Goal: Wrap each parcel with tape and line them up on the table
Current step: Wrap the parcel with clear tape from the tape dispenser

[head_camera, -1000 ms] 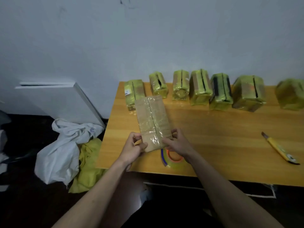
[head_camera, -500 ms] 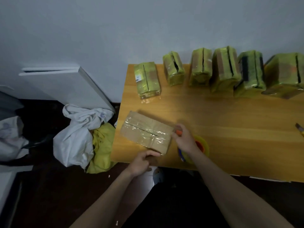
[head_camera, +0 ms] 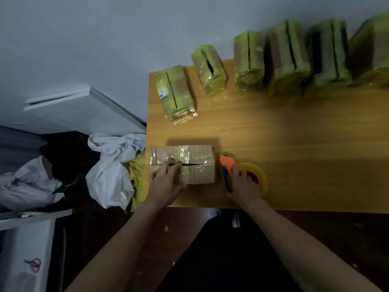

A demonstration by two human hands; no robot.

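Note:
A brown cardboard parcel [head_camera: 189, 163] lies flat near the front left corner of the wooden table [head_camera: 294, 144]. My left hand [head_camera: 166, 182] rests on the parcel's left part, fingers pressing along its middle seam. Just right of the parcel, my right hand [head_camera: 242, 184] grips a tape dispenser [head_camera: 228, 164] with an orange and blue body and a yellow tape roll [head_camera: 260, 173]. Several parcels wrapped in yellow-green tape stand in a row along the wall, from the leftmost wrapped parcel [head_camera: 175, 91] out to the frame's right edge.
On the floor left of the table lie white sacks [head_camera: 111, 165] and a yellow cloth [head_camera: 136, 178]. A white panel [head_camera: 84, 110] leans against the wall. The table's front edge runs just under my wrists.
The parcel has been turned and laid flat with its long side left to right. My left hand moved onto its top. My right hand closed round the tape dispenser.

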